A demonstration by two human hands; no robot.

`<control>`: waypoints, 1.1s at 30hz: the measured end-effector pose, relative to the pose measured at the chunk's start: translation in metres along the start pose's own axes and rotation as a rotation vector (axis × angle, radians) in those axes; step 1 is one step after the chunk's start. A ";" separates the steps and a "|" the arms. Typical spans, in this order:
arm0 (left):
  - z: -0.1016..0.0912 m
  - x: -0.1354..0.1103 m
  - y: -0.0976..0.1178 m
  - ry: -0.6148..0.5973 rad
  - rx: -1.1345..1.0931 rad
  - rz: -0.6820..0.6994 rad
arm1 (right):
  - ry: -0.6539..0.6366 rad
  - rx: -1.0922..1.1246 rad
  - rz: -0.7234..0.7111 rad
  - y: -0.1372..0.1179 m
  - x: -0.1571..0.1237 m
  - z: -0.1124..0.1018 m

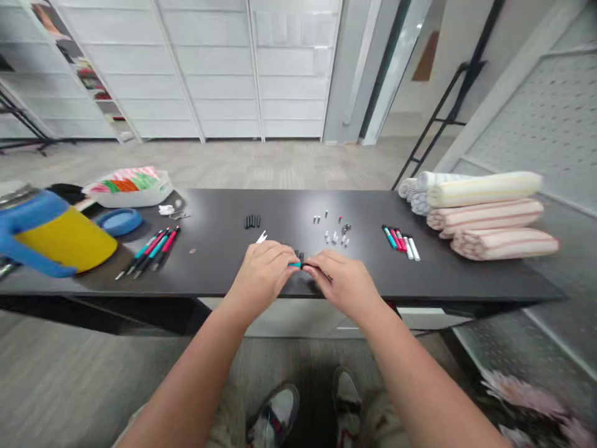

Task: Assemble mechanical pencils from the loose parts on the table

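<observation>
My left hand (267, 269) is closed, pinching a teal pen barrel (294, 264) near the front of the table. From the other side my right hand (344, 277) is closed on a thin black pen part (306, 265), which meets the teal piece end to end. My fingers cover most of both pieces. White slim pieces (262, 237) show just beyond my left hand. Past my fingertips lie small black pieces (299, 254), partly hidden. Farther back are a row of short black tubes (252, 221) and several small white and metal pen parts (334, 237).
Assembled pens (152, 249) lie at the left beside a yellow and blue jug (65, 233), a blue lid (119, 221) and a white tray (135, 198). Coloured barrels (401, 242) lie at the right, near stacked rolled towels (489, 214). The dark table (219, 267) has its front edge close to me.
</observation>
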State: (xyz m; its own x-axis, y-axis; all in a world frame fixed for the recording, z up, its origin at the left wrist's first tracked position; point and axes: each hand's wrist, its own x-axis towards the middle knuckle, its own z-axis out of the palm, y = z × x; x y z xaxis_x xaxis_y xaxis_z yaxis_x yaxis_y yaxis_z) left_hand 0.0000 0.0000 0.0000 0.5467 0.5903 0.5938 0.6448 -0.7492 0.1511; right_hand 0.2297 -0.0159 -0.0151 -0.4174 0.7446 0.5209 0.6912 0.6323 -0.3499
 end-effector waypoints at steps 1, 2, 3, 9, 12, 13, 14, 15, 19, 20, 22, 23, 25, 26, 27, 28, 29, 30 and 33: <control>0.001 -0.001 -0.001 0.011 0.002 -0.007 | 0.005 0.023 -0.007 -0.001 0.002 0.001; 0.001 -0.002 -0.001 0.019 0.005 -0.013 | 0.011 0.043 -0.012 -0.002 0.003 0.001; 0.002 -0.003 -0.001 0.025 0.009 -0.018 | 0.018 0.058 -0.014 -0.002 0.004 0.002; 0.002 -0.003 -0.002 0.019 0.055 -0.013 | 0.070 0.077 0.016 -0.004 0.007 0.001; 0.003 -0.003 -0.004 0.032 0.065 0.001 | 0.080 0.116 0.022 -0.006 0.007 0.000; 0.003 -0.003 -0.005 0.041 0.064 0.002 | 0.084 0.133 0.023 -0.007 0.008 0.000; 0.003 -0.004 -0.005 0.053 0.067 0.003 | 0.089 0.150 0.027 -0.007 0.008 0.000; 0.002 -0.004 -0.006 0.065 0.072 0.005 | 0.093 0.165 0.031 -0.008 0.009 0.000; 0.001 -0.005 -0.005 0.125 0.092 0.003 | 0.088 0.197 0.097 -0.005 0.013 0.000; 0.001 -0.005 -0.006 0.146 0.094 -0.011 | 0.076 0.191 0.128 -0.003 0.014 0.000; 0.002 -0.005 -0.007 0.186 0.095 -0.061 | 0.029 0.158 0.194 0.000 0.016 0.000; 0.002 -0.005 -0.007 0.200 0.097 -0.092 | -0.005 0.133 0.219 0.000 0.017 0.000; 0.003 -0.004 -0.009 0.206 0.104 -0.147 | -0.078 0.061 0.264 -0.002 0.020 0.001; 0.003 -0.004 -0.009 0.200 0.109 -0.165 | -0.103 0.016 0.285 -0.003 0.021 0.003; 0.003 -0.003 -0.010 0.190 0.113 -0.173 | -0.119 -0.029 0.306 -0.006 0.023 0.004; 0.004 -0.003 -0.010 0.181 0.116 -0.176 | -0.127 -0.067 0.325 -0.008 0.024 0.005; 0.004 -0.003 -0.010 0.173 0.120 -0.176 | -0.129 -0.095 0.340 -0.009 0.025 0.006; 0.004 -0.003 -0.010 0.166 0.122 -0.173 | -0.127 -0.107 0.348 -0.010 0.025 0.007; 0.004 -0.003 -0.009 0.145 0.125 -0.174 | -0.096 -0.038 0.360 -0.007 0.025 0.008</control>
State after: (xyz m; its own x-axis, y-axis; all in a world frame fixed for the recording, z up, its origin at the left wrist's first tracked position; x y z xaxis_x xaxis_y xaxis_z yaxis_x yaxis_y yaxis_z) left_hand -0.0050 0.0067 -0.0065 0.3449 0.6512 0.6759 0.7884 -0.5919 0.1679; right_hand 0.2097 -0.0002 -0.0065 -0.1959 0.9356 0.2936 0.8247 0.3192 -0.4669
